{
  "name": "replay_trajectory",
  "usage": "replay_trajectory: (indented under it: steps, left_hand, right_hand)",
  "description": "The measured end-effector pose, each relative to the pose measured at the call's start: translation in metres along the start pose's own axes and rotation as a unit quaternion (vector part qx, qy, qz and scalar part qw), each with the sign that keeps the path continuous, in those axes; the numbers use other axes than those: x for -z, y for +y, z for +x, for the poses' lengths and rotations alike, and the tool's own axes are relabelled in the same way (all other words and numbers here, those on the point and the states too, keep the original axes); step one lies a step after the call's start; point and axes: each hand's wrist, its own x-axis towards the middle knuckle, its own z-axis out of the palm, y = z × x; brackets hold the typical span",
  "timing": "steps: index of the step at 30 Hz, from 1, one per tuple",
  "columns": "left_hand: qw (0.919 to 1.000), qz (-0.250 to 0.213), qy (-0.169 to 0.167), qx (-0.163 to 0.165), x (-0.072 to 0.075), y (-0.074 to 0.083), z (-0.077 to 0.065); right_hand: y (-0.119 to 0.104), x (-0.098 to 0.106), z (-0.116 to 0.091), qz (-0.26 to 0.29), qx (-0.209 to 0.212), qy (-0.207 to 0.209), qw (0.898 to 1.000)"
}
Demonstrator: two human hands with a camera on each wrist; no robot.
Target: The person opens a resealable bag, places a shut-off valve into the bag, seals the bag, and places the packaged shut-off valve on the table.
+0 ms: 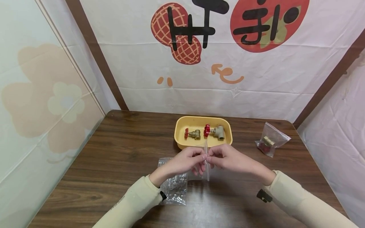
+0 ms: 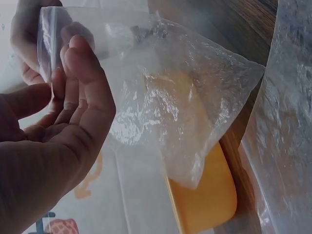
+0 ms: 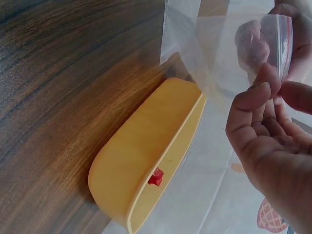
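Note:
A clear zip-lock bag (image 2: 180, 112) hangs between both hands in front of the yellow tray; nothing shows inside it. My left hand (image 1: 186, 161) pinches its zip edge between thumb and fingers. Right beside it, my right hand (image 1: 226, 157) pinches the same edge from the other side. In the right wrist view the zip strip (image 3: 284, 44) has a red line along it. The yellow tray (image 1: 182, 145) holds a brass valve (image 1: 195, 134) with a red handle and a grey valve (image 1: 219, 131) with a red handwheel.
More clear plastic bags (image 1: 175, 190) lie flat on the wooden table (image 1: 119, 152), left of the hands. Toward the right edge sits a zip bag (image 1: 278, 136) containing a brass fitting and something red. A printed cloth backdrop (image 1: 137, 63) stands behind the table.

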Motion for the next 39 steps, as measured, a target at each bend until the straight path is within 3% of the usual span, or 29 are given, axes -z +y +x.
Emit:
replay_trajectory:
  steps: [15, 19, 26, 39]
  left_hand:
    - [0.9999, -0.002, -0.001, 0.013, 0.002, 0.002, 0.0012]
    - [0.9999, -0.017, -0.003, 0.004, 0.0026, 0.0013, 0.0028]
    - [0.9999, 0.002, -0.005, -0.015, 0.0028, 0.0007, 0.003]
    - [0.9971, -0.043, -0.052, -0.033, 0.0068, -0.0016, 0.0026]
  right_hand:
    - [0.0012, 0.0016, 0.0002, -0.003, -0.007, 0.002, 1.0]
    - [0.0003, 0.0004, 0.0011, -0.002, -0.004, 0.014, 1.0]
    - [-0.0003, -0.0017, 0.0012, -0.002, 0.01, 0.021, 1.0]
    - [0.0035, -0.0007, 0.0003, 0.055, 0.012, 0.006, 0.998]
